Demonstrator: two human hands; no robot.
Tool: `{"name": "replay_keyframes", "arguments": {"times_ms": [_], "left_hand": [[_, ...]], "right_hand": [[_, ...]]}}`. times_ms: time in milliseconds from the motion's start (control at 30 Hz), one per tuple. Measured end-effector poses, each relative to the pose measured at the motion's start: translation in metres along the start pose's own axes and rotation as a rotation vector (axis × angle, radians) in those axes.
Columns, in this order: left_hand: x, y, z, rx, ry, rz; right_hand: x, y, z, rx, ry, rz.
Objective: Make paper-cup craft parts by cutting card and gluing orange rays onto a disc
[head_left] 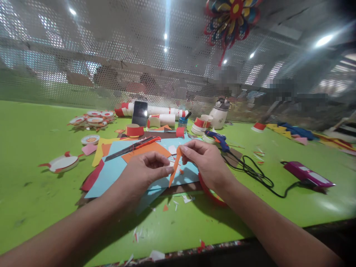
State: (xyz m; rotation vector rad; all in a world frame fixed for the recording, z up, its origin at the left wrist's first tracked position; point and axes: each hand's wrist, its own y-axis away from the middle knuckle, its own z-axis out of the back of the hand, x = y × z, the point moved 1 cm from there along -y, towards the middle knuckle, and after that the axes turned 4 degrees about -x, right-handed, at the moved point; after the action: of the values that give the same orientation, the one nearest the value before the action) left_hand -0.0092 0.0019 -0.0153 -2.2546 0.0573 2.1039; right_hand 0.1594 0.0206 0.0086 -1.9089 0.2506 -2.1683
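A narrow orange paper strip [174, 172], pointed at its lower end, hangs between my hands. My right hand [207, 161] pinches its upper end between thumb and fingers. The thumb and fingertips of my left hand [143, 170] close at the strip's left edge, about halfway down. Below the hands lie light blue sheets [104, 181], an orange sheet [155, 148] and small paper scraps. Scissors [130, 148] with orange-red handles rest on the sheets, beyond my left hand. Under my right hand a red ring [207, 188] is partly hidden.
A blue glue gun [218, 139] with a black cable lies at right, near a purple box [308, 174]. A white paper disc with red tabs [62, 163] sits at left. Behind stand a phone [139, 113], paper rolls [164, 120] and a white jug [219, 114].
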Motion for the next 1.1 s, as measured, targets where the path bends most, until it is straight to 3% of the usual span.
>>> {"name": "replay_keyframes", "arguments": {"times_ms": [333,1100], "left_hand": [[0.0008,-0.0009,0.0000,0.007,0.018,0.005],[0.0052,0.0000,0.0030,0.039,-0.007,0.002]], "right_hand": [[0.0023,0.0061,-0.0028,-0.030,0.083,0.075],[0.0010,0.0060,-0.0037,-0.033,0.067,0.069]]}}
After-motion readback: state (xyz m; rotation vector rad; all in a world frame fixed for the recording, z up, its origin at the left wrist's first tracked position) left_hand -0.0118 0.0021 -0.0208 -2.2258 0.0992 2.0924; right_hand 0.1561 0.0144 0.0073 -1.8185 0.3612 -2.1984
